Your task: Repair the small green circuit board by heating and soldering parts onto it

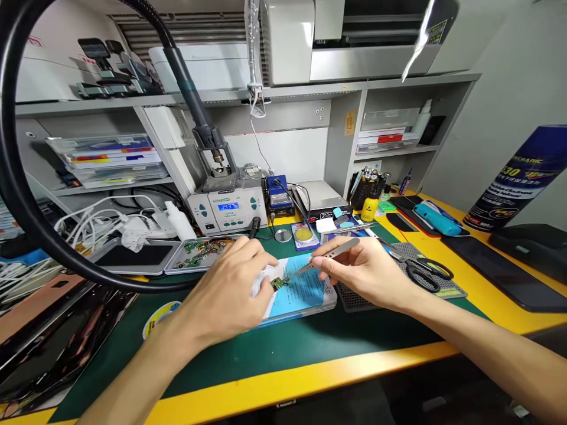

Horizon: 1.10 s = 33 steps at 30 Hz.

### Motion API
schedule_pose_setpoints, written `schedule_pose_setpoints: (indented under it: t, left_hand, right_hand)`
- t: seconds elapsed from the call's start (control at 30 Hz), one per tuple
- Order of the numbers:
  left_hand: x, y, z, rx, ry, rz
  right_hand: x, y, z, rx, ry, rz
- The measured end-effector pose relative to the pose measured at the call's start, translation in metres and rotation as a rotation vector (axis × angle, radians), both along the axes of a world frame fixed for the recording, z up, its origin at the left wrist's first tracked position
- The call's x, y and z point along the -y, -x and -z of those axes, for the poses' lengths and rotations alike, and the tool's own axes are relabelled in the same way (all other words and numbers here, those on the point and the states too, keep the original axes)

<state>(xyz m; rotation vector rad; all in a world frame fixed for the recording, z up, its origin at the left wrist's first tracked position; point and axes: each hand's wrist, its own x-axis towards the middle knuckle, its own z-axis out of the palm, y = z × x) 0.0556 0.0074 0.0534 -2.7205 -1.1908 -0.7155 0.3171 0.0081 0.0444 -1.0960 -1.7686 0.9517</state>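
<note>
Between the thumb and fingers of my left hand (233, 289) is a small green circuit board (277, 284), its right end sticking out. My right hand (365, 268) grips metal tweezers (334, 251) whose tips point left at the board's right end. Whether the tips touch it I cannot tell. Beneath both lies a flat box with a blue printed cover (305, 292), resting on the green mat (354, 336). A white patch, perhaps cloth or paper, shows behind my left fingers.
Behind stands a hot air station (228, 209), its black hose looping across the left. A tray of circuit boards (197, 254) lies behind my left hand. Black scissors (427, 274) rest on a perforated plate at right, near a phone (505, 271) and a spray can (518, 177).
</note>
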Motion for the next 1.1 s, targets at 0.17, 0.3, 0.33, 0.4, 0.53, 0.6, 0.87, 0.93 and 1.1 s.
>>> schedule_pose_setpoints:
  t: [0.17, 0.3, 0.33, 0.4, 0.53, 0.6, 0.87, 0.93, 1.1]
  left_hand:
    - [-0.019, 0.021, -0.004, 0.063, -0.040, -0.035]
    - [-0.028, 0.026, 0.005, 0.148, -0.096, -0.030]
    - [-0.028, 0.026, 0.006, 0.172, -0.113, -0.026]
    - [-0.026, 0.027, 0.008, 0.215, -0.145, -0.014]
    - [-0.021, 0.032, 0.007, 0.262, -0.195, 0.004]
    - [-0.019, 0.036, 0.008, 0.269, -0.204, 0.010]
    - [-0.014, 0.041, 0.012, 0.229, -0.191, 0.025]
    - [-0.012, 0.040, 0.012, 0.227, -0.184, 0.026]
    - [-0.009, 0.038, 0.013, 0.211, -0.178, 0.020]
  right_hand:
    - [-0.003, 0.000, -0.004, -0.004, 0.062, -0.022]
    - [-0.004, 0.002, -0.002, -0.006, 0.093, -0.048]
    - [-0.004, 0.002, -0.001, 0.003, 0.098, -0.060]
    - [-0.003, 0.002, -0.001, 0.020, 0.107, -0.083]
    - [0.001, 0.001, -0.004, 0.067, 0.120, -0.072]
    - [0.003, 0.000, -0.005, 0.087, 0.156, -0.042]
    - [0.005, 0.002, -0.004, 0.160, 0.154, -0.010]
    - [0.004, 0.001, -0.004, 0.165, 0.165, 0.004]
    - [0.005, 0.000, -0.002, 0.134, 0.191, 0.016]
